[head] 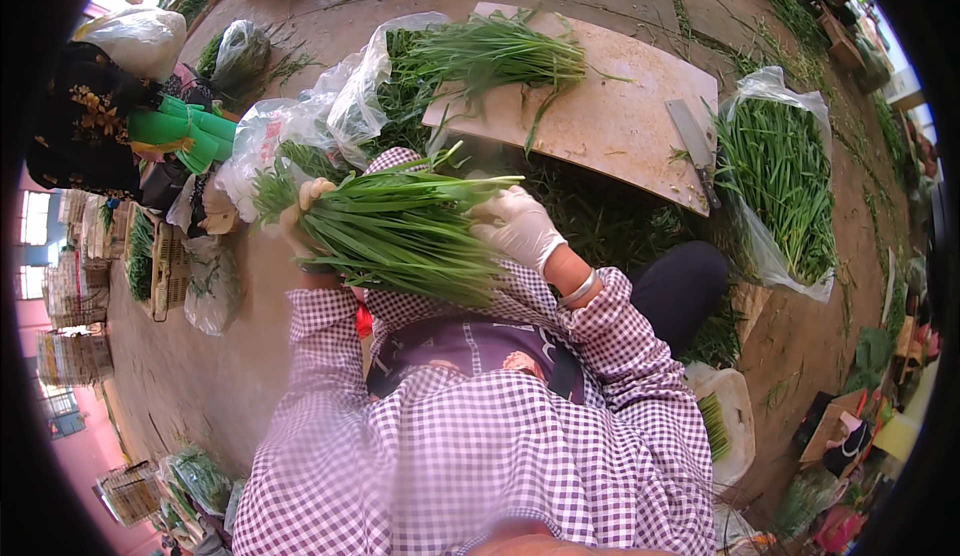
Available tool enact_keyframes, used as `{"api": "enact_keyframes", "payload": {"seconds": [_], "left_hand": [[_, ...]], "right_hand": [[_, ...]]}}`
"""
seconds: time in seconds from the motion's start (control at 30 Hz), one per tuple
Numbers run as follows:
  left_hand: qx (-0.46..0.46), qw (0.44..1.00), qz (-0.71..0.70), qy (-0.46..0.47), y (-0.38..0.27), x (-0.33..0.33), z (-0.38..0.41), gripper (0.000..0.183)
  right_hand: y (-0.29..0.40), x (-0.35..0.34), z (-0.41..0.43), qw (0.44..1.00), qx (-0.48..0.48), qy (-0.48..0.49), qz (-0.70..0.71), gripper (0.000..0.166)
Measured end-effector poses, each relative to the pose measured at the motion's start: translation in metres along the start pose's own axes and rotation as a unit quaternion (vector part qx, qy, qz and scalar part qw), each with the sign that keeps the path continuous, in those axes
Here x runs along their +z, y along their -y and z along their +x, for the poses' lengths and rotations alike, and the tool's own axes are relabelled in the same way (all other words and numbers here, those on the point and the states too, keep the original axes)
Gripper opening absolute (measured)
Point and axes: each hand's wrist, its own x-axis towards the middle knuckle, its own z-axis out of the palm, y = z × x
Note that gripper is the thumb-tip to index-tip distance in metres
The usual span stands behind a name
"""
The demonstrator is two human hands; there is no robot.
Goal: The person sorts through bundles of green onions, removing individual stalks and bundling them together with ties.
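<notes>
My left hand [301,207], in a pale glove, is wrapped around a thick bunch of long, flat green leaves [405,233] that look like Chinese chives. The bunch lies level above my lap, its leaves fanning to the right. At that right end is my right hand [521,226], in a white glove, its fingers curled beside the leaves; whether they pinch any is hidden. One pale-ended stalk sticks out above this hand. Beyond my hands, a pale board [645,98] carries a loose pile of the same greens [510,49]. A cleaver [690,135] rests at the board's right edge.
A clear plastic bag of greens [784,181] stands right of the board, and another open bag [352,94] at its left. A white tub [739,421] sits by my right side. At left are a person in dark floral clothing [90,120] and a plastic crate [169,267].
</notes>
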Motion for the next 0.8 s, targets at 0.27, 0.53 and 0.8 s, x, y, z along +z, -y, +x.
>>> {"api": "enact_keyframes", "payload": {"seconds": [0.27, 0.53, 0.8], "left_hand": [[0.045, 0.996, 0.067, 0.04, -0.016, 0.022, 0.003, 0.021], [0.062, 0.993, 0.096, 0.008, -0.021, 0.006, 0.003, 0.03], [0.054, 0.995, 0.085, -0.003, -0.019, 0.004, 0.003, 0.026]], "right_hand": [[0.011, -0.027, 0.009, 0.881, 0.069, 0.076, 0.462, 0.017], [-0.017, -0.004, 0.003, 0.885, 0.219, 0.023, 0.41, 0.014], [-0.017, 0.003, -0.009, 0.956, 0.146, -0.043, 0.25, 0.024]]}}
